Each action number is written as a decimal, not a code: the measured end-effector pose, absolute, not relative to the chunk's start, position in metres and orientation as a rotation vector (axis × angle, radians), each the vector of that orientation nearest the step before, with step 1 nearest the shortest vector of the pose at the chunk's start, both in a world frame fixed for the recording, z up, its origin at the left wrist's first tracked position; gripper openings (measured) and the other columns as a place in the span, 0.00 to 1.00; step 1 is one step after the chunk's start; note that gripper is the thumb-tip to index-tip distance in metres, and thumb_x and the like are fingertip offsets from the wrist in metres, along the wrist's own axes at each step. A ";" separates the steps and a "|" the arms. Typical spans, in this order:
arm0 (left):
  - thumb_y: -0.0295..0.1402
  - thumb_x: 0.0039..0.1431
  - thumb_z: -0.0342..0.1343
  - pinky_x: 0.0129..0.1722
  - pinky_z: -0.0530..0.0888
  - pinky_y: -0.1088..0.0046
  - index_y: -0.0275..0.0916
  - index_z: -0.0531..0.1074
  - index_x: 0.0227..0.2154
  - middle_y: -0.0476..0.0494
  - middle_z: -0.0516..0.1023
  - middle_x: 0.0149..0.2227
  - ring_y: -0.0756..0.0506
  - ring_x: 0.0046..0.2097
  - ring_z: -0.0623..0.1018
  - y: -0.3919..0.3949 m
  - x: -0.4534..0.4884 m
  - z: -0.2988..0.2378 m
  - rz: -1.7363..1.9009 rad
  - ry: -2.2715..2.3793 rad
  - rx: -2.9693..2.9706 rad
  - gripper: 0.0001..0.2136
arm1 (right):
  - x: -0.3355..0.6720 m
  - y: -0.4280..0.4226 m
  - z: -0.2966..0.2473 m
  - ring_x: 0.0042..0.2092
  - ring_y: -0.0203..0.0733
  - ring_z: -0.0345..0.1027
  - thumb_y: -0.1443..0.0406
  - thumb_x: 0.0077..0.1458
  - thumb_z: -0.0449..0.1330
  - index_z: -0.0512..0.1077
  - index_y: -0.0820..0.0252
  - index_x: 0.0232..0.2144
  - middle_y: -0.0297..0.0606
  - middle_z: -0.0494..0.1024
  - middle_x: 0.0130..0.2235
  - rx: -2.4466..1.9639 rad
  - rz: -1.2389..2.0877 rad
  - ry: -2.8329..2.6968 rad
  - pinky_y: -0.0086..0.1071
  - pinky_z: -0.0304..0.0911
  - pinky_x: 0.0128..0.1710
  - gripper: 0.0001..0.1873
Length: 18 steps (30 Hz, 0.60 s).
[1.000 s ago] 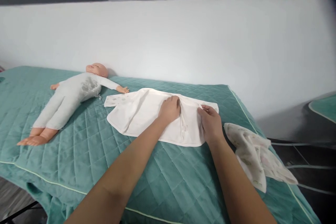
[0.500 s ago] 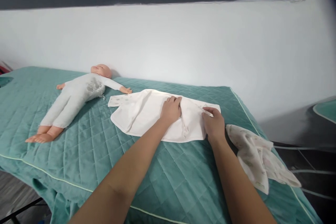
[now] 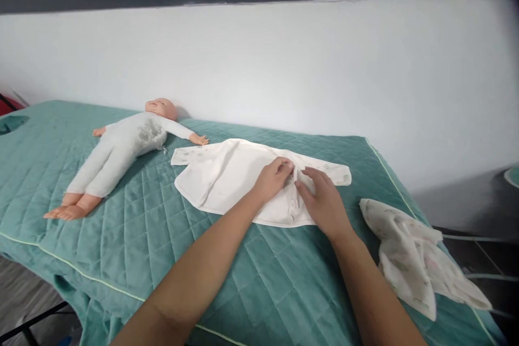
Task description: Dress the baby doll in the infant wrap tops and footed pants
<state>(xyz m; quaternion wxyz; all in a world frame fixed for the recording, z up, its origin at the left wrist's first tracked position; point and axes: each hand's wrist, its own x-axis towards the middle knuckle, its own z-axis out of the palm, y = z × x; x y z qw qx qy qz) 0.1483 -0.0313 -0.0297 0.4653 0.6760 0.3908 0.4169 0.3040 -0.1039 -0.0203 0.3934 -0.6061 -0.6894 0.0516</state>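
Observation:
A small white baby garment (image 3: 219, 175) lies spread flat on the teal quilted cover (image 3: 133, 227), sleeves stretched left and right. My left hand (image 3: 273, 177) rests on its middle with the fingers curled, pinching the fabric at the front opening. Beside it, my right hand (image 3: 322, 200) lies flat on the garment's right half, fingers stretched toward the left hand. A baby doll (image 3: 121, 154) in a white suit lies on its back to the left, arms out.
A crumpled printed cloth (image 3: 409, 257) hangs over the cover's right edge. A white wall runs along the back. The cover's front edge drops off near me, with dark floor at the lower left and right.
My right hand slid left from the garment's right sleeve to its middle, close to the left hand. The left hand's fingers curled onto the fabric. The view shifted slightly.

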 end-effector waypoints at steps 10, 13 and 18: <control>0.37 0.57 0.63 0.57 0.70 0.64 0.41 0.71 0.49 0.44 0.78 0.45 0.48 0.45 0.78 -0.041 0.159 -0.019 1.077 0.563 0.833 0.17 | 0.287 -0.109 -0.021 0.70 0.50 0.52 0.62 0.60 0.58 0.59 0.55 0.66 0.45 0.60 0.69 -1.507 0.296 -1.719 0.54 0.50 0.71 0.33; 0.31 0.55 0.64 0.56 0.71 0.66 0.42 0.70 0.47 0.47 0.77 0.42 0.50 0.42 0.77 -0.037 0.158 -0.017 1.076 0.547 0.655 0.17 | 0.282 -0.111 -0.021 0.71 0.50 0.51 0.61 0.61 0.57 0.60 0.53 0.66 0.44 0.60 0.69 -1.506 0.327 -1.741 0.55 0.49 0.71 0.32; 0.29 0.55 0.64 0.54 0.71 0.67 0.41 0.69 0.47 0.45 0.78 0.41 0.48 0.44 0.79 -0.035 0.154 -0.016 1.055 0.512 0.576 0.17 | 0.277 -0.114 -0.015 0.70 0.49 0.52 0.61 0.63 0.56 0.63 0.50 0.64 0.41 0.60 0.69 -1.494 0.351 -1.747 0.54 0.50 0.71 0.28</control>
